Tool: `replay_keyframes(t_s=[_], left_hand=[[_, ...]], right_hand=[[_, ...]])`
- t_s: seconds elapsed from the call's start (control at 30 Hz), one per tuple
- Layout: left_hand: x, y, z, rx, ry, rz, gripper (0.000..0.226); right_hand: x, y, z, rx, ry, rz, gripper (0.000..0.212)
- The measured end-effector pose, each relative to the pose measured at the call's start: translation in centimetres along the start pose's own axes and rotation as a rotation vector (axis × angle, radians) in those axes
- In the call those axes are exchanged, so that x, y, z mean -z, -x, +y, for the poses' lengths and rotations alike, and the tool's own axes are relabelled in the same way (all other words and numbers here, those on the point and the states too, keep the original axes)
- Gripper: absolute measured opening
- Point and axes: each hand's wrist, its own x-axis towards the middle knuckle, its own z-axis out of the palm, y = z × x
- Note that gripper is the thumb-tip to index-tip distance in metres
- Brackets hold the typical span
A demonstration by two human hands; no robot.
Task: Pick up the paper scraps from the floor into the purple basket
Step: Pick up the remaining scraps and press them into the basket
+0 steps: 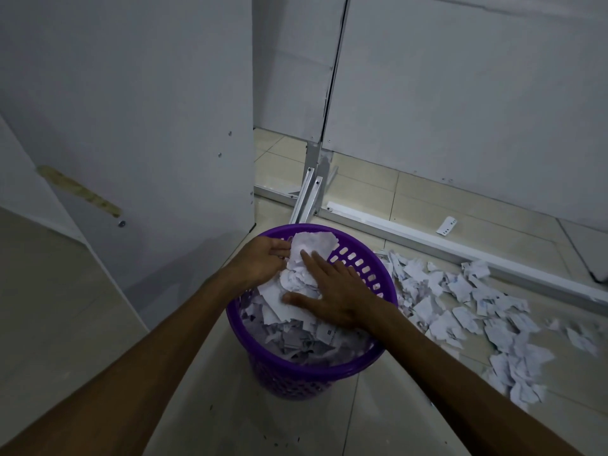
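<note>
Your two forearms reach forward over the purple basket (329, 373), which stands upright on the floor (378, 419), its long axis vertical and its open mouth facing up toward you. Your right grip (332, 291) lies flat, fingers straight and spread, pressing down on the wad of paper scraps (309, 248) heaped above the rim. Your left grip (263, 258), just left of the right one, cups the same wad from its side with fingers loosely bent; both touch the paper. Under your hands the basket is nearly full of torn pieces. To the right of your right grip, a loose drift of scraps on the floor (460, 301) lies scattered beside the basket. Some pieces carry faint bluish marks, too blurred to read. Beyond your grips stand grey panels (460, 93) on a metal frame (309, 192).
</note>
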Motion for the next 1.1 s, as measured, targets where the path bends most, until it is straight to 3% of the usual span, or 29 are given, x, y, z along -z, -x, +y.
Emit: replay_keyframes(t_s=[0.17,0.4,0.53,0.6,0.7,0.8,0.9,1.0,1.1], left_hand=[[0.0,-0.2,-0.3,0.043,0.017,-0.002,0.036],[0.0,-0.6,-0.7,0.052,-0.172,-0.186,0.079],[-0.9,-0.5,-1.9,-0.013,-0.514,-0.303,0.057],[-1.4,-0.4,-2.1,-0.011,-0.569,-0.32,0.045],[-1.0,-0.1,-1.3,-0.01,-0.546,-0.28,0.051],[0.4,0.2,0.6,-0.043,-0.459,-0.223,0.058],[1.5,0.3,2.9,-0.091,-0.4,-0.107,0.05],[1.1,0.0,5.4,-0.18,-0.254,0.01,0.035],[-1.3,-0.5,8.4,-0.285,-0.1,0.102,0.038]], right_hand=[[-0.5,-1.0,0.3,-0.056,-0.011,-0.114,0.094],[-1.7,-1.5,0.3,-0.064,0.082,-0.212,0.091],[-1.4,-1.0,-0.2,-0.051,0.154,-0.224,0.091],[-0.9,-0.8,-0.8,-0.054,0.168,-0.239,0.089],[-0.5,-0.7,-1.0,-0.049,0.121,-0.227,0.09],[1.1,-0.3,-0.4,-0.052,0.022,-0.174,0.091],[3.3,1.2,0.6,0.059,-0.024,-0.044,0.088],[6.1,3.4,1.8,0.131,-0.194,0.175,0.063],[8.3,5.2,4.2,0.132,-0.346,0.409,0.043]])
